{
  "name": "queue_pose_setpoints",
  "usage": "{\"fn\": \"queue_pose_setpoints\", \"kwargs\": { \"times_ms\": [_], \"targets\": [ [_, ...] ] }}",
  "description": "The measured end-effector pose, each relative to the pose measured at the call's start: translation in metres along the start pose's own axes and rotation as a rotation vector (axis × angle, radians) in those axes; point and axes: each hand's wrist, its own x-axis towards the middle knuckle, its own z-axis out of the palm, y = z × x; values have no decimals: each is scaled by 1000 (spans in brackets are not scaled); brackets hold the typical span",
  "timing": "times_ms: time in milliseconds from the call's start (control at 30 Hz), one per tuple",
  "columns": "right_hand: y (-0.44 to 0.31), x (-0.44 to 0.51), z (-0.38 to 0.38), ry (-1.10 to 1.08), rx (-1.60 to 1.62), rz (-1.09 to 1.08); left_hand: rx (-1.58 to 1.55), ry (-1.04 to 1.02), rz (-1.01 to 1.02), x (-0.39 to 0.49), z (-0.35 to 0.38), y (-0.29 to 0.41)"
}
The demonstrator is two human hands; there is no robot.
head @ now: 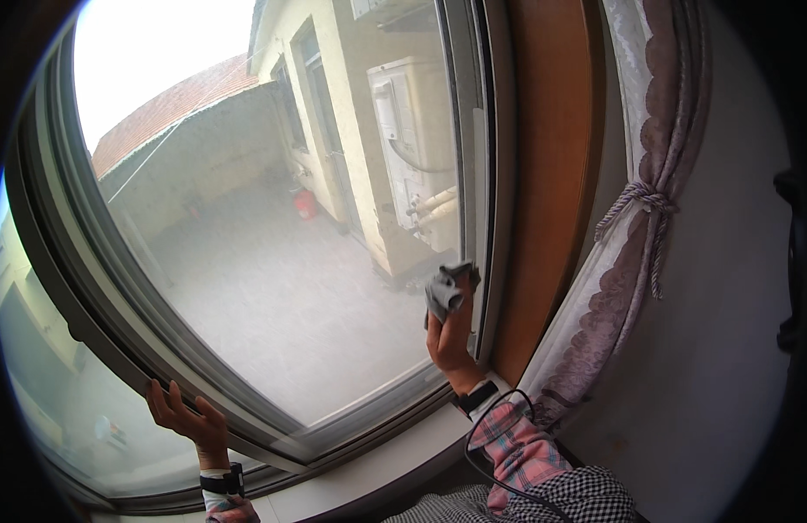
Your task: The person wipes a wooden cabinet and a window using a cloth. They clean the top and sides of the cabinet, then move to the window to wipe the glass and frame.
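Note:
My right hand (452, 340) grips a bunched grey cloth (441, 293) at the lower right part of the window pane (273, 314), close to the side frame. The cloth looks pressed to the glass, though its contact side is hidden. Lower left, my left hand (186, 416) rests with fingers apart against the grey sliding window frame (116, 346) and holds no loose thing. Dark bands circle both wrists, and a black cable (469, 451) loops by my right sleeve.
A pale windowsill (384, 461) runs below the frame. Right of the window stand a brown wooden casing (550, 163) and a lace-edged curtain (612, 301) tied with a rope tieback (639, 196). Through the glass show a paved yard, a red bucket (305, 204) and an outdoor air-conditioner unit (410, 131).

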Motion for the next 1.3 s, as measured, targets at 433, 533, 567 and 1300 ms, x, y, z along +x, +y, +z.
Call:
{"fn": "queue_pose_setpoints", "kwargs": {
  "times_ms": [433, 533, 567, 1300],
  "targets": [
    [72, 135, -27, 79, -277, -95, 39, 22, 5, 3, 1, 1],
    [82, 62, -5, 77, -245, 5, 39, 40, -2, 3, 2, 2],
    [85, 28, -3, 39, -238, 69, 44, 40, 12, 3, 2, 2],
    [-41, -44, 34, 31, 190, 210, 35, 26, 22, 2, 1, 1]
  ]
}}
